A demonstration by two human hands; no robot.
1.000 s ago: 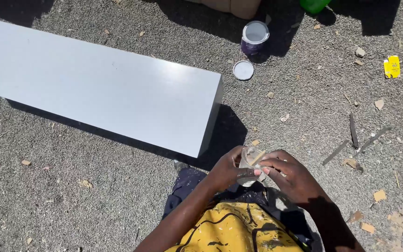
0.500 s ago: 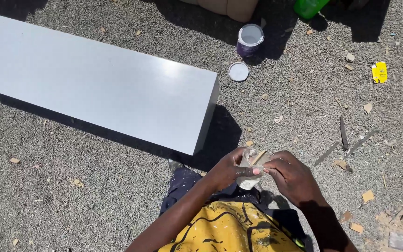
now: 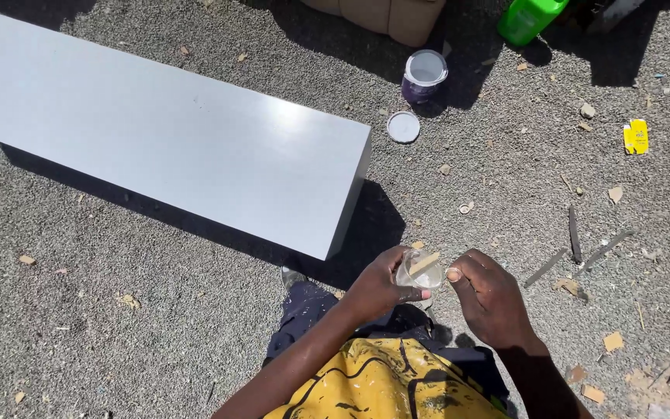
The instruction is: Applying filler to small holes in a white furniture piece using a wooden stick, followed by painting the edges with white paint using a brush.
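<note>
Stirring looks to be the work in hand: the left hand (image 3: 378, 287) wraps its fingers round a small clear cup (image 3: 418, 271) held up in front of the person's lap, above the gravel ground (image 3: 157, 310), while the right hand (image 3: 490, 299) pinches the end of a thin pale wooden stick (image 3: 426, 263) that rests across the cup's mouth. What is inside the cup is hard to make out; it may be a pale, milky mix. As a judgement, the mixing is under way and nothing from the cup has gone anywhere yet. The long grey-white board (image 3: 164, 140) lies flat on the ground just beyond the hands, its near corner close to the cup; its top is smooth, even and slightly glossy in the sun, and looks already coated. Beyond the board's end stands an open round tin (image 3: 424, 75) with a purple wall and white inside, its flat round lid (image 3: 403, 126) lying beside it. Wood chips and dark sticks scatter the coarse gravel.
</note>
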